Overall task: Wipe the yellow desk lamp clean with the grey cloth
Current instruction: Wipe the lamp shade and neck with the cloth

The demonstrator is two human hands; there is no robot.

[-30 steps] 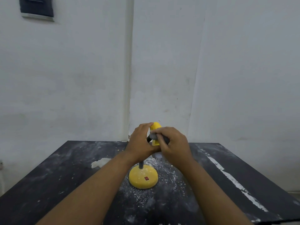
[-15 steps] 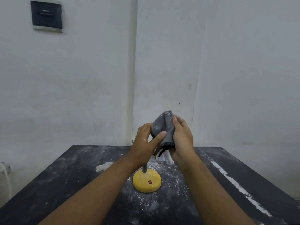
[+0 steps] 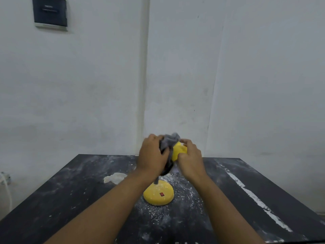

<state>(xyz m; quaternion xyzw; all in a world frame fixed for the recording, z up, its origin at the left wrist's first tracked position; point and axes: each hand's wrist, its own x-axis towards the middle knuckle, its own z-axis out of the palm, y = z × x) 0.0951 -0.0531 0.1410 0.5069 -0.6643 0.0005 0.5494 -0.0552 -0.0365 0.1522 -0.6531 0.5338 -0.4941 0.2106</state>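
The dusty black table (image 3: 70, 199) carries my yellow desk lamp (image 3: 158, 194), its round base standing in white powder. Above the base, my left hand (image 3: 151, 156) grips the grey cloth (image 3: 169, 141) bunched against the lamp's head, while my right hand (image 3: 190, 160) clasps that head from the other side.

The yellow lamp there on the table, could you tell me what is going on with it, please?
A person is wiping the lamp with a grey cloth. The left hand presses the bunched cloth against the lamp's head, and the right hand grips the head from the other side. The round base stands on the dark table, with white powder on it and scattered around it, so the base looks not yet cleaned.
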